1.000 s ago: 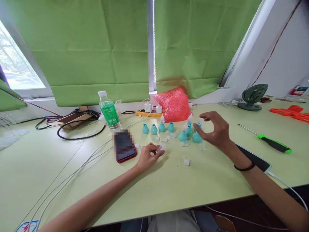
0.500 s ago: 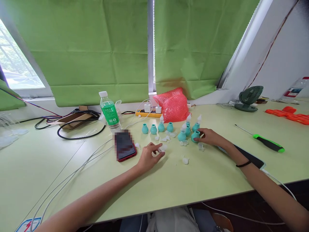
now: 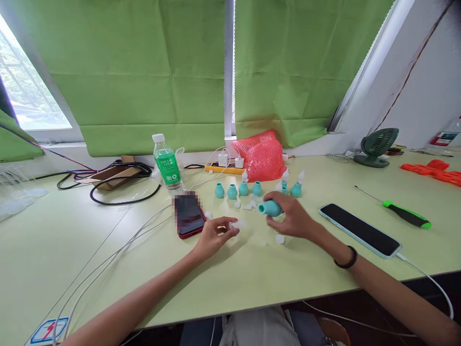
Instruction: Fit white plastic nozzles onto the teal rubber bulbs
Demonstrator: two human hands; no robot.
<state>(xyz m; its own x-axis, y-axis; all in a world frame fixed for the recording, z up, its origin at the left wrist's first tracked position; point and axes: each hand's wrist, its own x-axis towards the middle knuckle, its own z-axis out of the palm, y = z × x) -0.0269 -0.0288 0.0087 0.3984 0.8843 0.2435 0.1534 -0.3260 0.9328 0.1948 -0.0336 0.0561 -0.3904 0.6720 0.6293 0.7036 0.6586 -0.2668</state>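
My right hand (image 3: 293, 218) is closed around a teal rubber bulb (image 3: 270, 208), held on its side just above the table with its neck pointing left. My left hand (image 3: 214, 235) pinches a small clear plastic tip (image 3: 236, 224) between thumb and fingers, close to the bulb's neck. Behind them stands a row of teal bulbs (image 3: 232, 191), some with white tips fitted (image 3: 298, 185). Loose clear tips (image 3: 279, 238) lie scattered on the light green table (image 3: 230, 278) around my hands.
A red-cased phone (image 3: 189, 218) lies left of my left hand, a dark phone (image 3: 360, 229) on a cable to the right. A green water bottle (image 3: 167, 166), red bubble-wrap bag (image 3: 261, 156), power strip, cables, a green-handled screwdriver (image 3: 403, 214) and a small fan (image 3: 376, 146) stand around.
My right hand dropped onto a teal bulb in the right cluster, gripped it and carried it left toward my left hand. My left hand lifted the clear tip slightly.
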